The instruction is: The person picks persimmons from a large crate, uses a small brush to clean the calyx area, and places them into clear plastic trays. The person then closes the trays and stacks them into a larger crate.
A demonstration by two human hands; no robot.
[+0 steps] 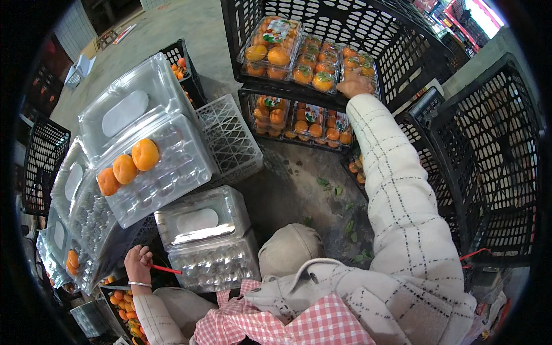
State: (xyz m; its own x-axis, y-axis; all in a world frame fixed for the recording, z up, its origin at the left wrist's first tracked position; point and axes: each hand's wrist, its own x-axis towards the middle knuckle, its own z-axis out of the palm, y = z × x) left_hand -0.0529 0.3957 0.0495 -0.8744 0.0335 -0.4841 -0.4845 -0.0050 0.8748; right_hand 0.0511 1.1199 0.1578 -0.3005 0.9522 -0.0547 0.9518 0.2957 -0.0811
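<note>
My right hand [355,84] reaches into a black plastic crate [366,17] and grips the near side of a clear clamshell box of persimmons [364,62]; part of its fingers is hidden. Another persimmon box [314,64] sits beside it, and a taller labelled stack [272,47] stands at the left. Down at the lower left, my left hand [138,261] is closed around a thin red thing [166,269], whose kind I cannot tell. Close to that hand stands a stack of empty clamshell trays [211,258]. Three loose persimmons [125,169] rest in the top tray of a larger stack [168,155].
Below the upper crate, another crate [297,140] holds labelled persimmon boxes. Black crates [496,172] stand at the right, and a white lattice crate [233,129] sits behind the trays. Green leaves [349,226] lie on the concrete floor. Loose persimmons [125,304] fill a crate at lower left.
</note>
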